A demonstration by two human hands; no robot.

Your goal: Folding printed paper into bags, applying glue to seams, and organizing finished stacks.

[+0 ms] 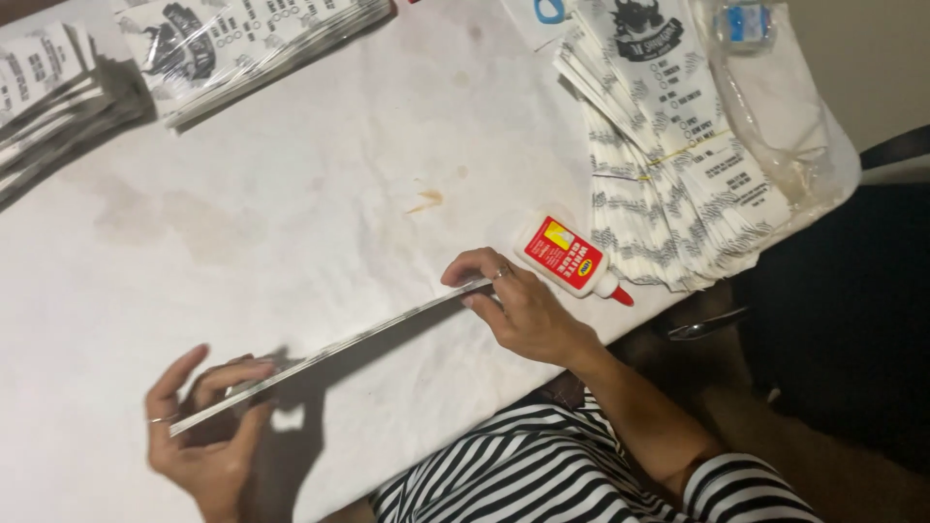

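at the near table edge | thin stack of printed sheets (329, 353) held on edge, raised off the white table (291, 213) | left hand (208, 436) clamped on its near end – right hand (518, 305) clamped on far end | glue bottle (572, 260) just beside right hand | paper piles (668, 165) well apart – bare room between

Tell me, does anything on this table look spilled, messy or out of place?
The white table is blotched with faint brownish stains, with an orange smear above the glue bottle, which lies on its side. The printed paper stack at right has slid into an uneven fan.
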